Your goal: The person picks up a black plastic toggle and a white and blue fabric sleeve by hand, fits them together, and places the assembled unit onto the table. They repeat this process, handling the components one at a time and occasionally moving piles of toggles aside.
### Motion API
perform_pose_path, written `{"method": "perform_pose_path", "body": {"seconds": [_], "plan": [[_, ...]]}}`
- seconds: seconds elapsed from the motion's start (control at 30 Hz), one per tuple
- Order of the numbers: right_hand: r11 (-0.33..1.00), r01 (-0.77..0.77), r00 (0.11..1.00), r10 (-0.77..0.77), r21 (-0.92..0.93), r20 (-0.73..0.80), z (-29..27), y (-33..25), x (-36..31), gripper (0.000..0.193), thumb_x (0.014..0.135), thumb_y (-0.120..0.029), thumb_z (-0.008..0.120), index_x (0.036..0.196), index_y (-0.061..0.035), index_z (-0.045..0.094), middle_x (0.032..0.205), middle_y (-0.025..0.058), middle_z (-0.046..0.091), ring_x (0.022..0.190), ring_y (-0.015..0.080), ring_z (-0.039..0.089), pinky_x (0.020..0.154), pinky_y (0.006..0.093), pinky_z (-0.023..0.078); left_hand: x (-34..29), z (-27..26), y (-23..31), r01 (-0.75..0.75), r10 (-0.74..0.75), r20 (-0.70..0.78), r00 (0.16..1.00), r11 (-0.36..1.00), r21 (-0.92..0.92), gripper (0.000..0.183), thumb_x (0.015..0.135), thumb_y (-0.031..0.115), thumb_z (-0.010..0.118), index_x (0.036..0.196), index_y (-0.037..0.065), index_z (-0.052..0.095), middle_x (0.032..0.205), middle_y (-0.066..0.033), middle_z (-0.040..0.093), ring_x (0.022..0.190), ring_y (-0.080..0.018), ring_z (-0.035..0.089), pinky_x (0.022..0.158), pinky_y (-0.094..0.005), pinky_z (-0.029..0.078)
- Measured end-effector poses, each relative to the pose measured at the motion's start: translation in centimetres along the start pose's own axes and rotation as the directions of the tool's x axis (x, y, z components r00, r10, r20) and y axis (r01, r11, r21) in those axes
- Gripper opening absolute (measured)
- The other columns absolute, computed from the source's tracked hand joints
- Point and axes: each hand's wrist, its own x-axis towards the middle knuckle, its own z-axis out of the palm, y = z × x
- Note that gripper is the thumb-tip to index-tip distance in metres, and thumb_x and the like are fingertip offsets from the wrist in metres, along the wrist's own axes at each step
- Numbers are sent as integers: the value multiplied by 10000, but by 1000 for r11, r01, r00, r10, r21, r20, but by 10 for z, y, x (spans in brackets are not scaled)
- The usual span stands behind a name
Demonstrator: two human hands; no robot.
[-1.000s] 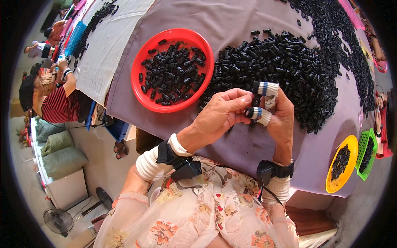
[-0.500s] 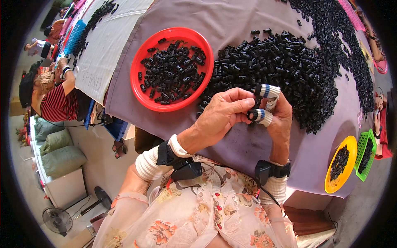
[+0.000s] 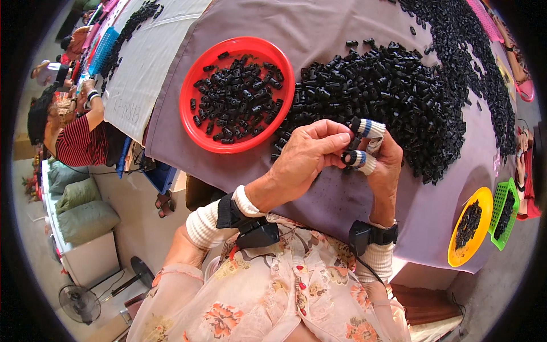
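My left hand and my right hand meet above the near edge of a heap of small black plastic parts. Thumb and fingers of the left are pinched together; cloth sleeves with blue stripes wrap fingers of the right. A small black plastic part shows between the hands, mostly hidden by the fingers. Both hands seem closed on it. To the left of the heap, a round red tray holds many more of these black parts.
A yellow tray and a green basket, both with black pieces, are at the right edge of the purple-grey cloth. A person in a striped shirt sits at a neighbouring table on the left. A fan stands lower left.
My hands stay almost in the same place, with only slight finger and wrist shifts. The person at the left table has moved slightly.
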Motion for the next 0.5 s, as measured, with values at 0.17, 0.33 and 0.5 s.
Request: {"method": "perform_pose_path", "body": {"seconds": [0.17, 0.33, 0.5], "plan": [[999, 3, 1000, -4, 47, 3, 0, 5, 0, 403, 620, -28, 745, 986, -35, 576, 672, -43, 547, 584, 18, 475, 514, 163, 396, 1, 0, 1, 35, -35, -1, 999, 999, 5, 124, 832, 123, 583, 909, 29, 561, 801, -18, 574, 684, -90, 560, 616, -221, 467], [997, -10, 1000, 11, 70, -4, 0, 5, -1, 412, 619, -37, 750, 998, -33, 589, 677, -42, 552, 591, 21, 487, 520, 164, 408, 1, 0, 0, 37, -36, 28, 999, 999, -31, 124, 827, 113, 587, 910, 27, 553, 808, -30, 572, 686, -103, 563, 619, -234, 470], [998, -22, 1000, 23, 64, -20, 1, 7, -1, 419, 611, -50, 758, 997, -30, 596, 680, -42, 553, 593, 24, 494, 524, 167, 413, 1, -1, 0, 39, -37, 29, 999, 998, -59, 136, 825, 105, 588, 922, 21, 545, 821, -39, 571, 694, -114, 566, 632, -246, 474]]}}
